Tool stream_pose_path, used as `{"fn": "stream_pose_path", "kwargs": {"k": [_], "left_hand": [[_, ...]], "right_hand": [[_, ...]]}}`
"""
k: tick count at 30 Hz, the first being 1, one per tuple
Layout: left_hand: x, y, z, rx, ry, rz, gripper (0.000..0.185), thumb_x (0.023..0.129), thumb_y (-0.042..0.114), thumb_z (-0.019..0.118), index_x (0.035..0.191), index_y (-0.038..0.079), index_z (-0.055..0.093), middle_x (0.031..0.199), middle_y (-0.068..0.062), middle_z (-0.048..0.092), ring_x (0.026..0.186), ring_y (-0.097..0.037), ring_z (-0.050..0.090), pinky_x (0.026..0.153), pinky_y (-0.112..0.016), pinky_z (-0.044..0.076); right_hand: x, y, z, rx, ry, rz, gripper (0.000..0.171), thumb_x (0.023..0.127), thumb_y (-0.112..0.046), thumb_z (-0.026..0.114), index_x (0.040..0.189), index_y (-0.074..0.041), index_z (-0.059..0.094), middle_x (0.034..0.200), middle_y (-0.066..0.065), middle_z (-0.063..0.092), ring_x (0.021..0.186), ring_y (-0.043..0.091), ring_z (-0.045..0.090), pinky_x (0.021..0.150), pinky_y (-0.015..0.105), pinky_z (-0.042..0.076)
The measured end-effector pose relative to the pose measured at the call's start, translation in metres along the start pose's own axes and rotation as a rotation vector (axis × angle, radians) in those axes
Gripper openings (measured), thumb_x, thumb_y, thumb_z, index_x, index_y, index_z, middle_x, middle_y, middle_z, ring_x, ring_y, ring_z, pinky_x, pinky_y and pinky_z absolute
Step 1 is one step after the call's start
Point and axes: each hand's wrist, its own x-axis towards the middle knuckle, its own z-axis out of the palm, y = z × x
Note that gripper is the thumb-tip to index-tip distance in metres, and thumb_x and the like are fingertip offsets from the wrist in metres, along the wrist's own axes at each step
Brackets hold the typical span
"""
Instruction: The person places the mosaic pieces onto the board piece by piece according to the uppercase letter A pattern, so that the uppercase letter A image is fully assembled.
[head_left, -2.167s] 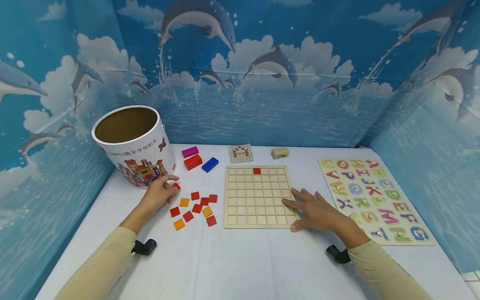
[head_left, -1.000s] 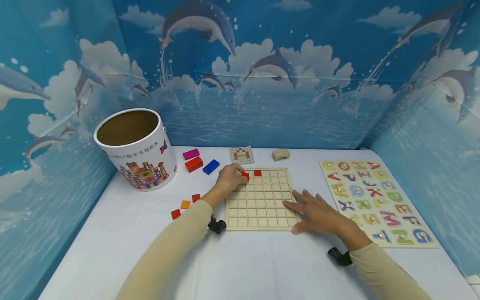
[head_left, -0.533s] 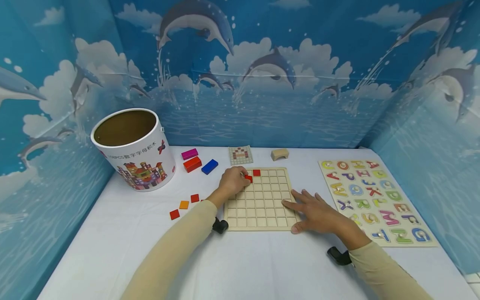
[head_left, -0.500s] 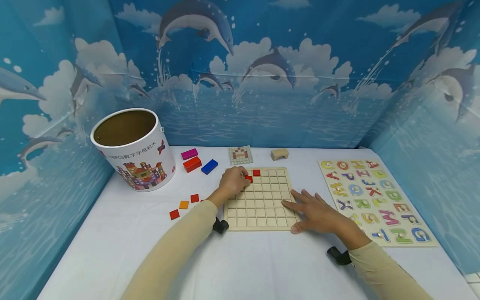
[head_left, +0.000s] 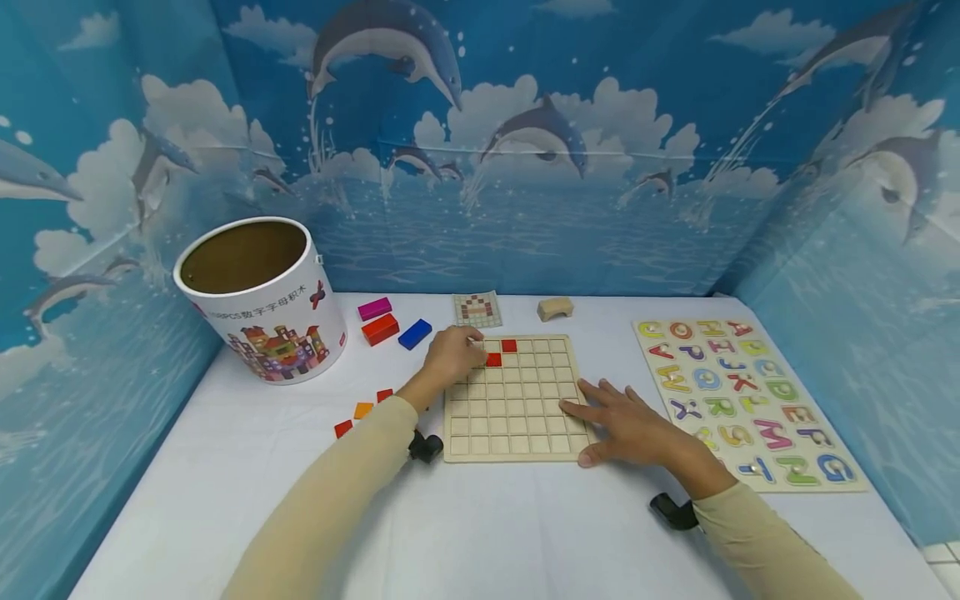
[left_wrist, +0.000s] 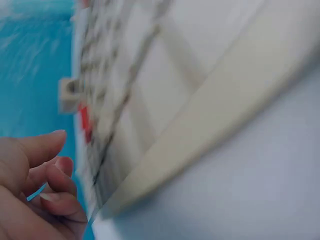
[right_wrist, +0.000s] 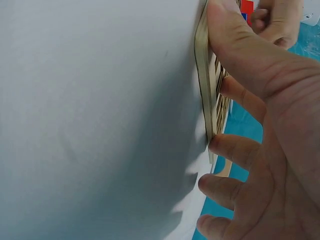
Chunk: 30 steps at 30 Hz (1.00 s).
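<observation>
A wooden grid board [head_left: 517, 408] lies in the middle of the white table. Two red square tiles sit in its cells, one red tile [head_left: 509, 346] in the top row and another red tile [head_left: 493, 360] a row lower, to the left. Over the board's upper left corner is my left hand [head_left: 453, 354], just left of the lower tile. In the left wrist view its fingers [left_wrist: 60, 202] curl loosely around nothing. My right hand [head_left: 622, 423] rests spread on the board's right edge, thumb at the lower corner; the right wrist view shows the thumb [right_wrist: 240, 40] on the rim.
Left of the board lie a red tile [head_left: 385, 395] and an orange tile [head_left: 363, 410]; my left forearm hides others. Behind stand a bucket [head_left: 330, 325], a red block [head_left: 380, 329], a blue block [head_left: 415, 334], a pattern card [head_left: 477, 309] and an arch block [head_left: 555, 308]. A letter board [head_left: 697, 396] lies right.
My left hand carried a red tile from beside the bucket to the board's second row, let it go and drew slightly left. My right hand has stayed on the board's edge.
</observation>
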Motion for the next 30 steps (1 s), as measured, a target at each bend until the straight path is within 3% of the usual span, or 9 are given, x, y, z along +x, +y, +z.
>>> {"fn": "stream_pose_path", "kwargs": {"k": [4, 9, 14, 17, 20, 30], "left_hand": [[-0.006, -0.011, -0.045, -0.143, 0.025, -0.049, 0.037, 0.097, 0.022, 0.070, 0.131, 0.009, 0.067, 0.106, -0.010, 0.068, 0.095, -0.030, 0.066, 0.080, -0.043, 0.054], [-0.022, -0.036, -0.101, -0.248, 0.004, -0.151, 0.037, 0.100, 0.026, 0.066, 0.134, 0.011, 0.064, 0.117, -0.015, 0.063, 0.106, -0.039, 0.060, 0.096, -0.052, 0.051], [-0.046, -0.067, -0.134, -0.225, -0.045, -0.236, 0.039, 0.101, 0.026, 0.065, 0.136, 0.010, 0.061, 0.122, -0.017, 0.061, 0.106, -0.035, 0.055, 0.101, -0.053, 0.046], [-0.060, -0.085, -0.137, -0.212, -0.087, -0.254, 0.041, 0.100, 0.024, 0.067, 0.138, 0.009, 0.060, 0.119, -0.020, 0.062, 0.105, -0.034, 0.056, 0.097, -0.049, 0.048], [-0.071, -0.097, -0.130, -0.188, -0.129, -0.256, 0.042, 0.098, 0.022, 0.069, 0.137, 0.008, 0.061, 0.113, -0.017, 0.065, 0.103, -0.032, 0.058, 0.093, -0.044, 0.050], [-0.082, -0.105, -0.099, -0.106, -0.193, -0.219, 0.034, 0.094, 0.020, 0.074, 0.127, 0.011, 0.066, 0.108, -0.009, 0.064, 0.096, -0.024, 0.057, 0.080, -0.029, 0.052]], "right_hand": [[0.001, -0.001, 0.000, -0.009, -0.002, 0.004, 0.092, 0.079, -0.064, 0.074, 0.154, -0.019, 0.047, 0.165, 0.025, 0.023, 0.148, 0.058, 0.016, 0.112, 0.076, 0.010], [0.002, -0.001, -0.002, -0.017, -0.004, 0.015, 0.092, 0.078, -0.063, 0.075, 0.154, -0.019, 0.047, 0.165, 0.025, 0.023, 0.148, 0.057, 0.016, 0.112, 0.076, 0.011], [0.002, -0.001, -0.002, -0.007, -0.008, 0.024, 0.093, 0.078, -0.064, 0.074, 0.154, -0.019, 0.046, 0.165, 0.025, 0.022, 0.148, 0.057, 0.016, 0.112, 0.076, 0.010], [0.000, 0.000, -0.002, 0.001, -0.007, 0.025, 0.092, 0.078, -0.064, 0.074, 0.154, -0.019, 0.046, 0.165, 0.025, 0.022, 0.148, 0.057, 0.016, 0.112, 0.076, 0.010], [0.000, 0.000, -0.003, 0.007, -0.009, 0.023, 0.092, 0.079, -0.063, 0.075, 0.154, -0.019, 0.046, 0.165, 0.024, 0.022, 0.148, 0.057, 0.016, 0.112, 0.075, 0.010], [0.003, 0.002, 0.001, 0.018, -0.010, 0.004, 0.090, 0.080, -0.061, 0.075, 0.154, -0.020, 0.046, 0.165, 0.024, 0.022, 0.148, 0.057, 0.016, 0.112, 0.076, 0.010]]}}
